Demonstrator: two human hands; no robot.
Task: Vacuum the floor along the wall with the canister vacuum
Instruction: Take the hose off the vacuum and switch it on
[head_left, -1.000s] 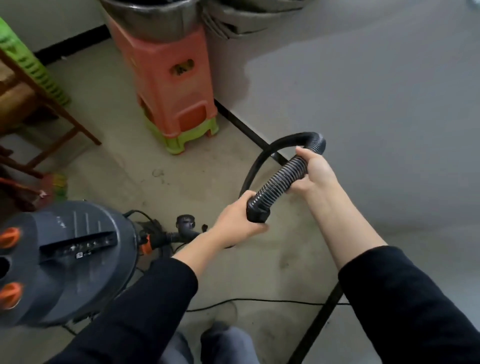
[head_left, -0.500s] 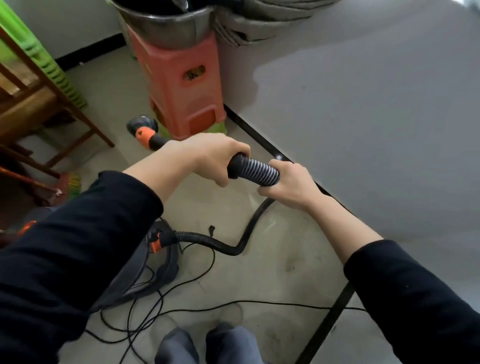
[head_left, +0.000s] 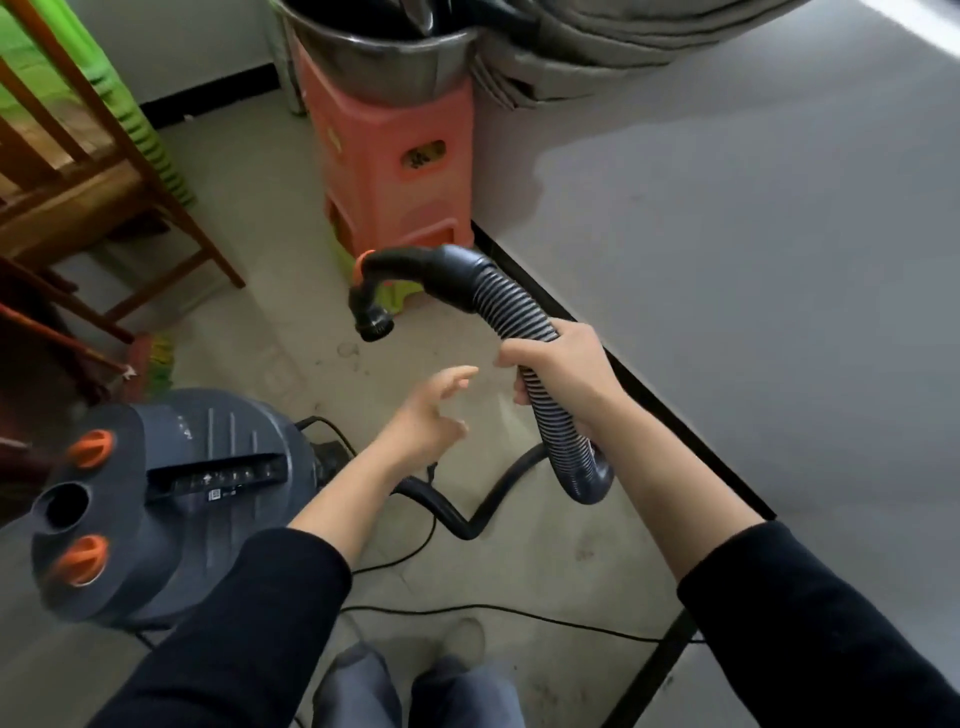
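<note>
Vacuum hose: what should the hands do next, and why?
Probably the left hand should grasp the curved handle near the nozzle. That hand is open and empty, only the right hand grips the hose, and the nozzle hangs above the floor.

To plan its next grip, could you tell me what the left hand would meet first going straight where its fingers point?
Probably the right hand gripping the ribbed hose, just ahead of the open left hand; depth is unclear.

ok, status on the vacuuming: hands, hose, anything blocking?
Right hand grips hose; left hand open, off it. Nozzle in the air, not on floor. Orange stool ahead against the wall; cord across floor.
</note>
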